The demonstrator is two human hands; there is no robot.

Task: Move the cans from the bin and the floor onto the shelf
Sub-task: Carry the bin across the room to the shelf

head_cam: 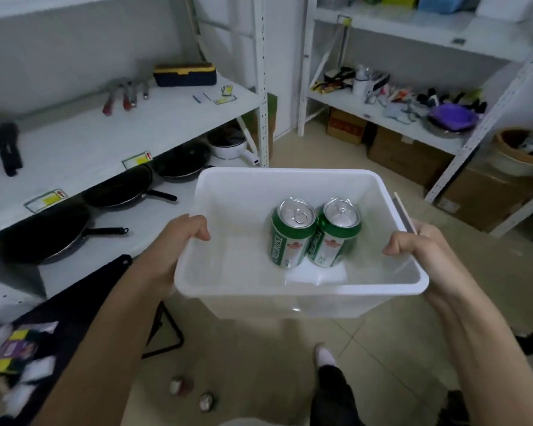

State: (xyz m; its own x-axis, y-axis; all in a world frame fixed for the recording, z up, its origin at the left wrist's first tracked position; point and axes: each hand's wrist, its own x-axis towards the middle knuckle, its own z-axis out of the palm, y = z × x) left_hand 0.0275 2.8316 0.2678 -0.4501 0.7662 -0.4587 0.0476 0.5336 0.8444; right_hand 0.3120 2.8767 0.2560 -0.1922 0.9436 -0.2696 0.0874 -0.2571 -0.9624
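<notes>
Hands (179,238) (419,250) in thumb-over-rim grip on bin (290,176) with two cans (293,233)

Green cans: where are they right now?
Head view: both green cans stand upright, touching, right of centre inside the white bin, held by the left hand and right hand.
</notes>
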